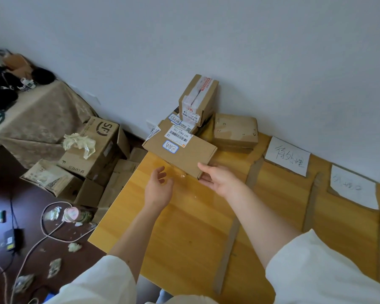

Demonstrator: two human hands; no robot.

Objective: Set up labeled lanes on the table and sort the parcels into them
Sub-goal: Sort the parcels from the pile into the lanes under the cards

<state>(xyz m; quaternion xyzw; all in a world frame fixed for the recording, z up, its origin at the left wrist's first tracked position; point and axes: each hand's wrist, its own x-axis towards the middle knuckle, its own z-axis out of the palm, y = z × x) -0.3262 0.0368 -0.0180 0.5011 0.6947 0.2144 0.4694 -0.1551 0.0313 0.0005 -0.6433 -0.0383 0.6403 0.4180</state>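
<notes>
My right hand grips the near corner of the flat parcel, which lies at the far left corner of the table in the first lane; my left hand is free, fingers spread. I should square it against the cardboard strip (label up), not overhanging the edge.

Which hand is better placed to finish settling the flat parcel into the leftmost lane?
Right. The right hand already grips the near corner of the flat parcel, while the left hand hangs open beside it, touching nothing.
</notes>
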